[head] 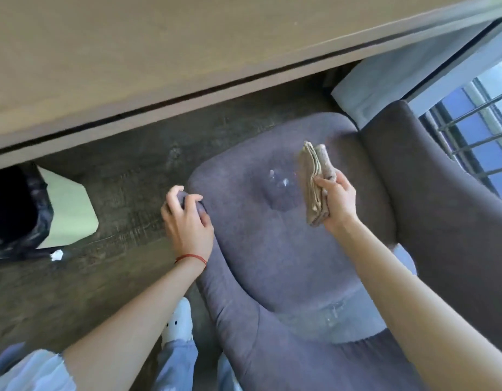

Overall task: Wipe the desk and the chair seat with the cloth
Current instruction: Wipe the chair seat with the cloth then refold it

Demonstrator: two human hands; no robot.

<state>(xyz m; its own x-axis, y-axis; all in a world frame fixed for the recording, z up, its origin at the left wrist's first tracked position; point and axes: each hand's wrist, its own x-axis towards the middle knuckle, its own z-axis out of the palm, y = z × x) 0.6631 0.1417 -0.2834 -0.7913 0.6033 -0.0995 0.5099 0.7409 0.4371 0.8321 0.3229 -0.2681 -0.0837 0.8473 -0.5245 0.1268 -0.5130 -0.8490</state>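
A grey-purple upholstered chair seat (261, 249) fills the middle of the view, with a dimple and small white specks near its centre. My right hand (338, 200) holds a folded beige cloth (314, 179) upright just above the seat's right side. My left hand (187, 218) grips the seat's left front corner, fingers curled over the edge. The wooden desk (131, 57) spans the top of the view, its front edge above the seat.
The chair's dark backrest (441, 221) rises at the right. A white bin with a black liner (32, 210) stands on the dark floor at the left, a paper scrap (57, 254) beside it. A barred window (475, 131) is at the far right.
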